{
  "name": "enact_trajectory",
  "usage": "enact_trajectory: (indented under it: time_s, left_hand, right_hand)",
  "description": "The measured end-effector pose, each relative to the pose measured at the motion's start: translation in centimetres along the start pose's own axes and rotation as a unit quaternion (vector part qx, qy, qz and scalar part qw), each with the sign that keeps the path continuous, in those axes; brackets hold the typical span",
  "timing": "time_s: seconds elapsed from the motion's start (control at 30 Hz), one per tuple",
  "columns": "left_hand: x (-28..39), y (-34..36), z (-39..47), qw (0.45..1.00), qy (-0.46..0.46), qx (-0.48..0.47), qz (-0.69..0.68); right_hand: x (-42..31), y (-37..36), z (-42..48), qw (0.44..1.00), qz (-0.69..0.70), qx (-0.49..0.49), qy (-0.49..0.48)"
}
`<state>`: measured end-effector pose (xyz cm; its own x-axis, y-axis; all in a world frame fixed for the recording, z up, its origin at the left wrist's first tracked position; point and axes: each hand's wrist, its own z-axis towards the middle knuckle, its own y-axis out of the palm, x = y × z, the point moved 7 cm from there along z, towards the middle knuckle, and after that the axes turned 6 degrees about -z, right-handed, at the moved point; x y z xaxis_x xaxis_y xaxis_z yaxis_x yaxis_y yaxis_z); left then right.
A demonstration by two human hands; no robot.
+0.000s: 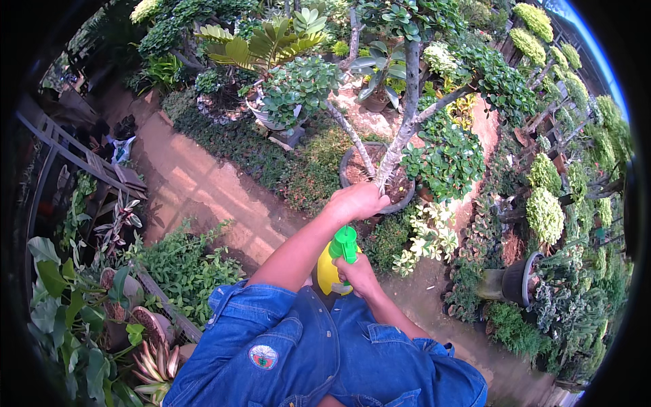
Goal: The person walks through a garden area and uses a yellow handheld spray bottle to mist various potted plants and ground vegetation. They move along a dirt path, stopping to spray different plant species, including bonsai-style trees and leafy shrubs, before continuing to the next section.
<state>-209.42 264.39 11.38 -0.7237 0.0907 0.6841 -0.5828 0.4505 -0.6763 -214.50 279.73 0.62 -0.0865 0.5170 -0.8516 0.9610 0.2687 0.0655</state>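
My right hand [357, 273] is closed around the green handle of a yellow pump sprayer bottle [326, 267], held upright against the front of my blue denim shirt. A thin rod rises from the sprayer's green top [345, 239] towards the underside of my left wrist. My left hand [358, 201] is above and beyond the bottle, its fingers curled down; whether it grips anything is hidden. In the picture its fingertips overlap the base of a pale, branching tree trunk [394, 157]. That tree grows in a round dark pot [347, 168] of brown soil.
Leafy branches spread above the pot. A dirt path [203, 178] runs along the left, past a wooden rack [86, 157]. Variegated shrubs [430, 236] stand right of the pot, with a black pot [516, 282] farther right. Broad-leaved potted plants [66, 305] crowd the lower left.
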Motion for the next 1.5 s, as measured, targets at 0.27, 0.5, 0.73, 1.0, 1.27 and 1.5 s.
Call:
enact_trajectory:
  time_s: [0.27, 0.5, 0.73, 1.0, 1.27, 1.5]
  left_hand:
    - [-0.6, -1.6, 0.3, 0.999, 0.032, 0.012, 0.003]
    - [-0.6, -2.0, 0.2, 1.0, -0.02, 0.019, -0.011]
    - [-2.7, 2.6, -0.3, 1.0, 0.007, -0.001, -0.021]
    - [1.7, -4.9, -0.8, 0.998, -0.003, 0.047, -0.04]
    - [0.3, -0.2, 0.5, 0.999, 0.033, 0.015, -0.037]
    - [2.2, -1.9, 2.0, 0.997, 0.042, 0.061, -0.038]
  right_hand:
    - [0.0, -0.2, 1.1, 0.999, -0.035, -0.009, -0.031]
    - [1.6, 0.5, 0.0, 0.999, -0.044, -0.005, -0.031]
    - [1.5, -0.1, 0.9, 0.999, -0.047, -0.017, -0.022]
    - [0.6, 0.3, -0.3, 0.998, -0.049, -0.019, -0.035]
    - [0.8, -0.8, 0.9, 0.999, -0.027, -0.012, -0.043]
    - [0.4, -0.5, -0.6, 1.0, 0.015, -0.012, -0.012]
